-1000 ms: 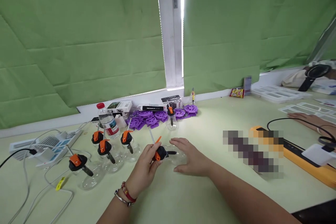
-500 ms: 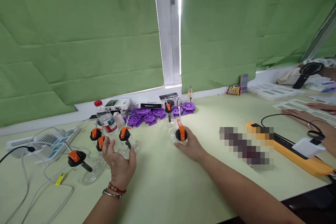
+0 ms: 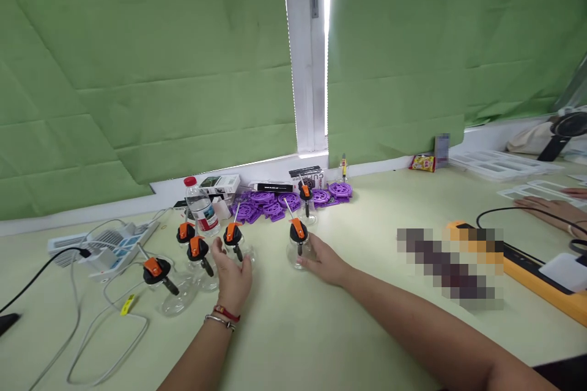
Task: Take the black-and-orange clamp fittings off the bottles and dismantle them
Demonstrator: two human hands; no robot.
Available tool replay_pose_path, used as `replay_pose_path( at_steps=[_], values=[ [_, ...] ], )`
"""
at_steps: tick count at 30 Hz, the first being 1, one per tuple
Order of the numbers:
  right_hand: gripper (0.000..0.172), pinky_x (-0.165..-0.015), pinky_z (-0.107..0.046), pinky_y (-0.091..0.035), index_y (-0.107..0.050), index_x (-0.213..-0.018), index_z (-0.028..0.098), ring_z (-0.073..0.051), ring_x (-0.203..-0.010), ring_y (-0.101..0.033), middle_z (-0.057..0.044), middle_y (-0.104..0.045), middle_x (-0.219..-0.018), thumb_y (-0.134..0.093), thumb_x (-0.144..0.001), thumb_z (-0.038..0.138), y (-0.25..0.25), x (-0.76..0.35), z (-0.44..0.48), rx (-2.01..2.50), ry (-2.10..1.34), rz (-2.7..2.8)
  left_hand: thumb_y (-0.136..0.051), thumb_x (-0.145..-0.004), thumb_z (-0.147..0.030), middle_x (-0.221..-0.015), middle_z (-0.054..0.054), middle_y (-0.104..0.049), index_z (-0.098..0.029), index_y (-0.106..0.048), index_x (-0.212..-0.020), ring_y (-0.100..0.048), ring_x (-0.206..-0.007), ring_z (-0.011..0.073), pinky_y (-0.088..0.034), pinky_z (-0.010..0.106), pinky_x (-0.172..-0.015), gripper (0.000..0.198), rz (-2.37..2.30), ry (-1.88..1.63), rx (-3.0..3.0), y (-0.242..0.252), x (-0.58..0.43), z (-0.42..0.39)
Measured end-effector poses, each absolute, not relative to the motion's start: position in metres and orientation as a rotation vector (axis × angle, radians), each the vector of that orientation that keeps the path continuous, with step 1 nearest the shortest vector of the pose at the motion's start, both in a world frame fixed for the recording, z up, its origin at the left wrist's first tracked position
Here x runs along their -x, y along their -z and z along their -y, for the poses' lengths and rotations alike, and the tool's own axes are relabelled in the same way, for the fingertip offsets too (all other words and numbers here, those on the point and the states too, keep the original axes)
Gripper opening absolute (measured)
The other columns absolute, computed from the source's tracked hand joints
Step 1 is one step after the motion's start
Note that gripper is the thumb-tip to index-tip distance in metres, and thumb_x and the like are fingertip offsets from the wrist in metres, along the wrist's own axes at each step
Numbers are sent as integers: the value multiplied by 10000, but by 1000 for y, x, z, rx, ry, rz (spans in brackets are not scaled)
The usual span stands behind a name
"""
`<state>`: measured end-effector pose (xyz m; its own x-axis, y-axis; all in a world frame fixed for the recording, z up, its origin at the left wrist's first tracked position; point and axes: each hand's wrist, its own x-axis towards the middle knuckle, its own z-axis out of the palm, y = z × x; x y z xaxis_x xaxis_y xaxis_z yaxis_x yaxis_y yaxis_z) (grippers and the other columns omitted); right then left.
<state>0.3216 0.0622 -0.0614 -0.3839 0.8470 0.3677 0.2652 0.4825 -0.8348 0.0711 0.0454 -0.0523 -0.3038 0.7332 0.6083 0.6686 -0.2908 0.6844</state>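
My right hand (image 3: 324,264) rests on the pale green table (image 3: 321,330), fingers closed round the base of a clear bottle (image 3: 299,252) that stands upright with a black and orange pump cap. My left hand (image 3: 232,276) is curled round the near side of another clear bottle (image 3: 237,249) with the same kind of cap, thumb on its left and fingers on its right. Three more capped clear bottles (image 3: 195,259) stand or lean to the left of it. One further capped bottle (image 3: 306,204) stands behind, near the window sill.
A heap of purple plastic wheels (image 3: 275,203), small boxes and a water bottle (image 3: 200,214) line the back edge. A power strip (image 3: 107,244) and cables lie at the left. An orange and black device (image 3: 541,275) lies at the right, with another person's hand (image 3: 548,211) beyond it.
My right hand stood its bottle upright and kept hold of it. My left hand let go of that cap, swung left and closed on another bottle.
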Motion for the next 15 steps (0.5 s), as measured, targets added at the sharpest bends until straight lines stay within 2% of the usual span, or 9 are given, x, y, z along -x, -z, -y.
replay_pose_path(
  at_steps=[3, 7, 10, 15],
  values=[
    [579, -990, -447, -363, -362, -1335, 220, -258, -1158, -476, -94, -515, -1277, -579, -814, 349, 63, -311, -76, 923, -914, 1909, -581, -745, -197, -1391, 224, -303, -104, -115, -1396, -300, -1319, 316, -245, 490, -1085, 805, -1795, -1625, -1711, 52, -71, -51],
    [605, -1012, -446, -346, -346, -1348, 204, -261, -1210, -445, -115, -488, -1309, -562, -814, 391, 69, -293, -97, 1038, -852, 1893, -588, -731, -164, -1315, 160, -435, -169, -293, -1332, -391, -1263, 288, -274, 477, -1069, 670, -1780, -1603, -1744, 52, -75, -66],
    [660, -1053, -441, -305, -290, -1385, 199, -255, -1271, -389, -129, -434, -1366, -551, -813, 401, 75, -281, -111, 1116, -764, 1858, -632, -693, -156, -1288, 145, -474, -186, -333, -1305, -423, -1239, 281, -296, 464, -1054, 681, -1723, -1607, -1725, 52, -85, -82],
    [696, -1071, -431, -291, -277, -1396, 135, -274, -1309, -342, -177, -382, -1404, -517, -818, 441, 83, -272, -125, 1241, -634, 1850, -659, -664, -141, -1285, 128, -488, -205, -408, -1245, -401, -1260, 284, -253, 463, -1075, 636, -1562, -1620, -1636, 52, -103, -105]
  ],
)
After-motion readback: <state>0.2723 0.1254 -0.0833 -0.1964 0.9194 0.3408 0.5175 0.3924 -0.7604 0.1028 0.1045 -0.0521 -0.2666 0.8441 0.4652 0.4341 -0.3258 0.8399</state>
